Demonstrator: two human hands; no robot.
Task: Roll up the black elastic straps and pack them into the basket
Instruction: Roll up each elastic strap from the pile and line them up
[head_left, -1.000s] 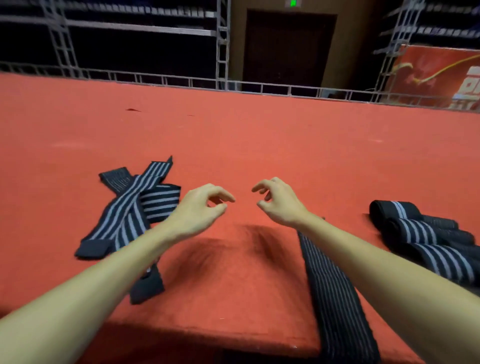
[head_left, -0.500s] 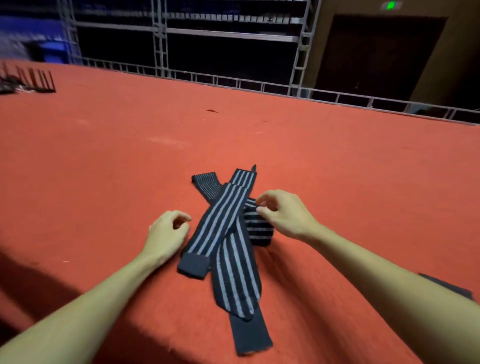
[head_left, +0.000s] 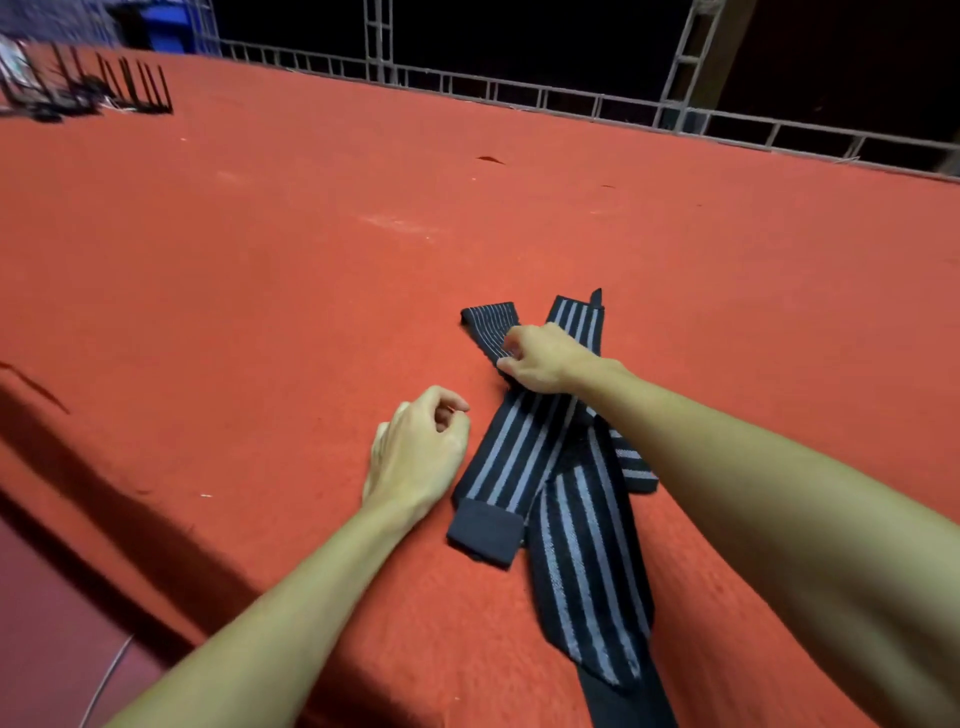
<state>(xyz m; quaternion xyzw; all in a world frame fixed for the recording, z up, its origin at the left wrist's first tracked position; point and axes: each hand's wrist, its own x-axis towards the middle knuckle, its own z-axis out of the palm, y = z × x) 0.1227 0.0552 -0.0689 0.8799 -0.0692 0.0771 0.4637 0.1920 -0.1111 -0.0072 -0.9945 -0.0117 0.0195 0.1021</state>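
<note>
Item: black elastic straps, grey-striped, lying crossed in a loose pile on the red-carpeted platform, near its front edge. The right hand is now reaching further than half a second ago, from the pile's middle to its far end. Its fingers are curling in narrowly and pinching the fine-striped strap. The left hand is staying just left of the pile, resting on the platform, loosely curled and holding nothing. A metal railing is running along the far edge.
</note>
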